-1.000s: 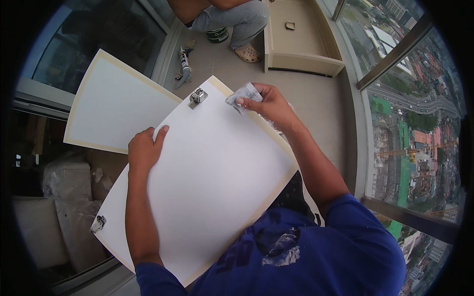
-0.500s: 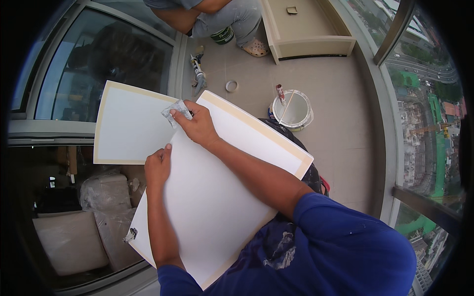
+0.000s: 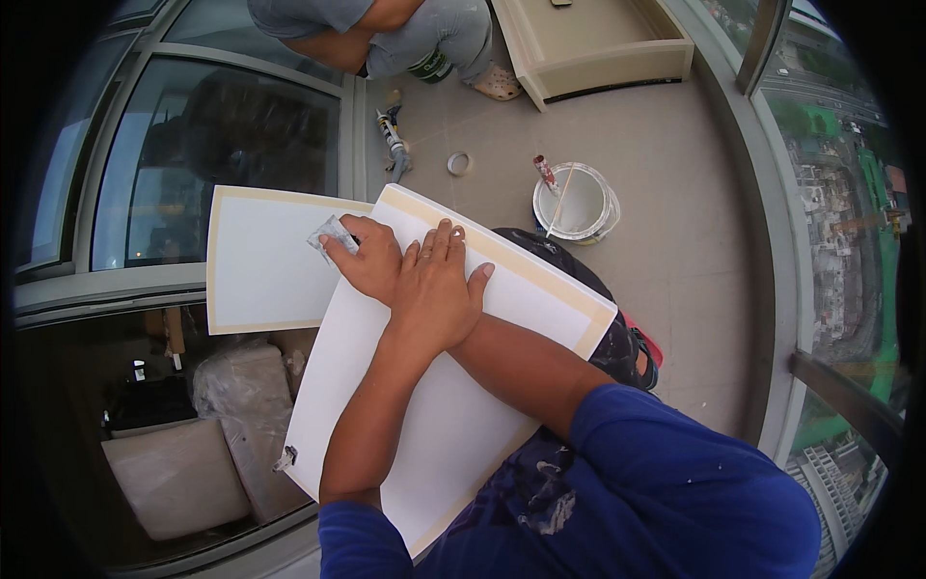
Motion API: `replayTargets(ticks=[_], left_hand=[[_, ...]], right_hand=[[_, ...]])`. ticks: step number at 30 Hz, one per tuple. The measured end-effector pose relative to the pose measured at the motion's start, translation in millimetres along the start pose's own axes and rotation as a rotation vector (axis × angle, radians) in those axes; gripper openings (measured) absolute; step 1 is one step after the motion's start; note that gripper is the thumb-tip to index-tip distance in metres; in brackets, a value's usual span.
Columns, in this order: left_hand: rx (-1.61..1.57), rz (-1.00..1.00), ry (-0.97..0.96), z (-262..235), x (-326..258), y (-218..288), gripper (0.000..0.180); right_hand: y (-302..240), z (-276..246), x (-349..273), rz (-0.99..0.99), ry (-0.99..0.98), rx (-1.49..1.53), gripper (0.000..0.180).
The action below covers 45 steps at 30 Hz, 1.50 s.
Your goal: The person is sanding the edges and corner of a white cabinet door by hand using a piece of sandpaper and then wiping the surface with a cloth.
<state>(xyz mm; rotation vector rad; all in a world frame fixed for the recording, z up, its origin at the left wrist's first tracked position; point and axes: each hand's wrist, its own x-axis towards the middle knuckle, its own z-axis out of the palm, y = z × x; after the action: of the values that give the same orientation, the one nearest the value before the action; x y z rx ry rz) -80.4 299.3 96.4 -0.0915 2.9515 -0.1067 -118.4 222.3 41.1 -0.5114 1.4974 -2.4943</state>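
A large white panel (image 3: 453, 425) with cream-coloured edge strips lies across my lap, tilted. My right hand (image 3: 371, 261) is closed on a flat, grey, white-smeared scraper (image 3: 330, 239) near the panel's far left corner; whatever lies in the palm is hidden. My left hand (image 3: 439, 289) crosses over the right wrist and rests flat on the panel, fingers spread, the fingertips at the cream edge strip (image 3: 453, 220). A second white panel (image 3: 265, 261) with cream borders extends to the left, partly behind the first one.
A white bucket (image 3: 600, 227) with a red-handled tool (image 3: 546, 172) stands right. A tape roll (image 3: 460, 164) and a caulking gun (image 3: 394, 145) lie on the floor. Beyond, a person (image 3: 434, 34) sits by a shallow beige box-like frame (image 3: 617, 72). Glazing flanks both sides.
My left hand has moved from the panel's left edge, across the right wrist, onto its upper face. The right hand with the scraper has shifted slightly down and left.
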Motion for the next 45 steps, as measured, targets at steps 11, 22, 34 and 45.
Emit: replayTargets(ticks=[11,22,34,45], left_hand=[[-0.048,-0.027,-0.247,14.3,10.4,7.5,0.08],[0.096,-0.195,-0.161,24.3,32.6,-17.8,0.091],[-0.057,-0.054,-0.106,29.0,19.1,-9.4,0.086],[-0.172,-0.025,-0.011,43.9,18.5,-3.2,0.071]], right_hand=[[15.9,-0.6,0.5,-0.227,0.123,-0.136,0.025],[22.1,5.7,4.1,-0.225,0.059,-0.171,0.024],[27.7,7.5,2.8,-0.188,0.037,-0.196,0.026],[35.6,0.2,0.8,-0.131,-0.049,-0.205,0.023]])
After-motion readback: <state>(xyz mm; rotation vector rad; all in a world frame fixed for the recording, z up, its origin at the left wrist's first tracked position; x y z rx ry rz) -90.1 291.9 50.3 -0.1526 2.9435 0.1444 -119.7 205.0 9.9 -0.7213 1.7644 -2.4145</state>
